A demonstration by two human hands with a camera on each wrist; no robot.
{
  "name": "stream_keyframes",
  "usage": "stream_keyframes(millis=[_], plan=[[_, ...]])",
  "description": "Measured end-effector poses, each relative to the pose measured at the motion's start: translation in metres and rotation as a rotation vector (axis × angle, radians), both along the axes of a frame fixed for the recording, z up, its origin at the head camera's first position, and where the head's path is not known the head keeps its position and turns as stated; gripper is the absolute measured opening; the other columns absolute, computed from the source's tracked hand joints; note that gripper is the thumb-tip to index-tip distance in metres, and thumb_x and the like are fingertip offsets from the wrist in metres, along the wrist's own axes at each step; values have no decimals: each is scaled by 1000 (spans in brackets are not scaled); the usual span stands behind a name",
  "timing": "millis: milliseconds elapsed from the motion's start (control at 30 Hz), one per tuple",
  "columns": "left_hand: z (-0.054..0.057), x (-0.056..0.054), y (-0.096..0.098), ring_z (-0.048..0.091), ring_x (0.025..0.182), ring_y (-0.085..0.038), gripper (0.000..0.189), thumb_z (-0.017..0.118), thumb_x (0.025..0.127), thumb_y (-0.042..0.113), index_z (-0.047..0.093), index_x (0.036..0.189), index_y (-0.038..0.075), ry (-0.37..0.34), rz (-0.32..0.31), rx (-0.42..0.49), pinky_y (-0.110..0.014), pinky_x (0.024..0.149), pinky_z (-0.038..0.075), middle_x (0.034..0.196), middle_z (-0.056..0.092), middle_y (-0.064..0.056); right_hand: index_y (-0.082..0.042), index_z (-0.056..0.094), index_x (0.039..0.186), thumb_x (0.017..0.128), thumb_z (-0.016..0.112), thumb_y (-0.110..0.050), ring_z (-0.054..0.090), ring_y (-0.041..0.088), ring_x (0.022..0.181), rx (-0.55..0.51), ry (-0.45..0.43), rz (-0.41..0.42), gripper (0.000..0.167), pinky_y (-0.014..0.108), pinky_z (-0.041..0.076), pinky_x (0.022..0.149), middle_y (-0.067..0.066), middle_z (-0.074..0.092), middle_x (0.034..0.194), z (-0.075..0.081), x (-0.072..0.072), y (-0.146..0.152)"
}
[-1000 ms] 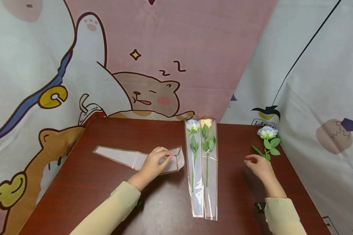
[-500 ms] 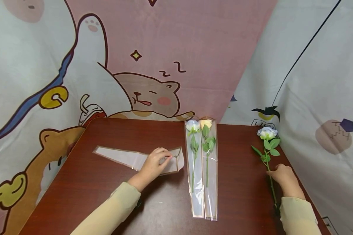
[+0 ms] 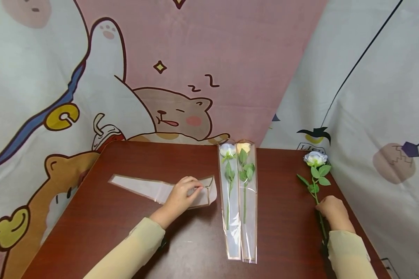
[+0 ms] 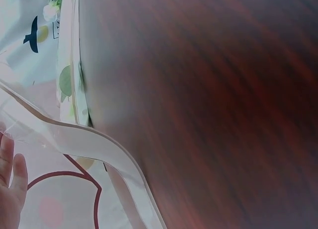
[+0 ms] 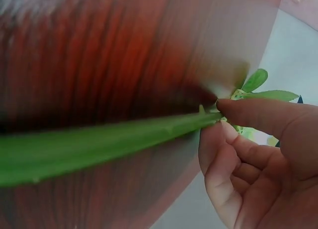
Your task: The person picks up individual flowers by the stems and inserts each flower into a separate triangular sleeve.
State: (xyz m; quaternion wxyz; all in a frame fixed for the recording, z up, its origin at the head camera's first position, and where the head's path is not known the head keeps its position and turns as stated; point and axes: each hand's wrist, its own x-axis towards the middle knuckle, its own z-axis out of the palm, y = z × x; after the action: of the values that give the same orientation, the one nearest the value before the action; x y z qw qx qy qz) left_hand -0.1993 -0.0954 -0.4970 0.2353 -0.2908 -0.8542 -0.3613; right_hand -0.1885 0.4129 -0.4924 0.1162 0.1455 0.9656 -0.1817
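A flat clear flower sleeve (image 3: 136, 184) with a brown-gold border lies on the left half of the table. My left hand (image 3: 180, 197) pinches it near its wide right end, where the film bulges up. That wavy border crosses the lower left of the left wrist view, with fingers (image 4: 19, 177) at the edge. At the right, a pale blue-white artificial rose (image 3: 315, 159) with green leaves lies with its bloom away from me. My right hand (image 3: 334, 213) grips its stem (image 5: 124, 139) below the leaves, between thumb and index finger. The stem's lower end is partly behind my sleeve.
Two packed roses lie side by side mid-table, a pale blue one (image 3: 227, 149) and a cream one (image 3: 243, 148), each in a clear sleeve. Cartoon-printed cloth (image 3: 244, 69) hangs behind the brown table (image 3: 283, 232) and along its sides.
My right hand has moved from beside the rose's leaves down and right to its stem, now gripping it. The left hand and the loose sleeve have stayed in place.
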Motion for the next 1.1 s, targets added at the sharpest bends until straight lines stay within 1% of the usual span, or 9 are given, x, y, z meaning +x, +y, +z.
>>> stream_keyframes(millis=[200,333,500,667,800,900,967,1033,1100], plan=[[0,0,1,59,90,-13,3,72,84,15,72,87,14,23,-6,7,-28,81,51,91,65,4,-14,48,51,80,54,-11,46,19,48,1,42,18,31,30,36,45,1,48,49,1,3,-2],[0,0,1,59,90,-12,3,72,84,15,72,87,14,19,-10,6,-28,81,51,90,65,4,-16,44,50,79,50,-8,40,17,46,15,59,13,31,29,32,44,-3,38,48,-2,4,-3],[1,0,2,59,90,-12,3,72,84,15,72,87,13,7,-4,1,-28,81,51,90,65,4,-18,37,50,76,46,-6,32,14,45,26,119,13,30,27,27,44,-5,29,48,-5,4,-6],[2,0,1,59,88,-12,3,72,84,14,72,87,12,1,-1,5,-28,79,51,89,65,3,-19,34,50,80,48,-8,27,12,45,28,181,23,35,26,24,44,-6,25,48,-5,2,-9],[2,0,1,59,88,-12,3,72,84,14,73,87,12,-5,-1,4,-27,79,51,89,65,3,-18,31,53,81,46,-5,22,13,48,25,215,28,34,26,22,45,-5,23,50,0,-1,-14],[2,1,1,59,89,-12,3,72,84,14,73,87,13,-6,-1,5,-27,79,51,90,65,4,-6,47,61,84,48,-5,35,20,51,42,254,39,23,31,31,46,6,41,55,4,-3,-19],[2,1,1,59,89,-12,3,72,84,14,72,87,12,-3,0,7,-28,79,51,90,65,3,3,58,76,87,51,-8,49,29,60,45,281,44,17,38,41,51,18,56,69,7,-5,-24],[2,1,1,59,89,-12,3,72,84,14,72,87,13,-2,3,10,-28,79,52,90,65,4,8,62,95,89,54,-10,57,35,72,31,323,49,21,43,46,58,26,62,88,10,-5,-30],[2,0,1,60,89,-12,3,72,84,15,72,87,12,-1,4,14,-27,78,52,90,65,4,9,62,102,89,55,-11,59,37,75,1,373,46,25,43,48,58,28,64,93,13,-6,-38]])
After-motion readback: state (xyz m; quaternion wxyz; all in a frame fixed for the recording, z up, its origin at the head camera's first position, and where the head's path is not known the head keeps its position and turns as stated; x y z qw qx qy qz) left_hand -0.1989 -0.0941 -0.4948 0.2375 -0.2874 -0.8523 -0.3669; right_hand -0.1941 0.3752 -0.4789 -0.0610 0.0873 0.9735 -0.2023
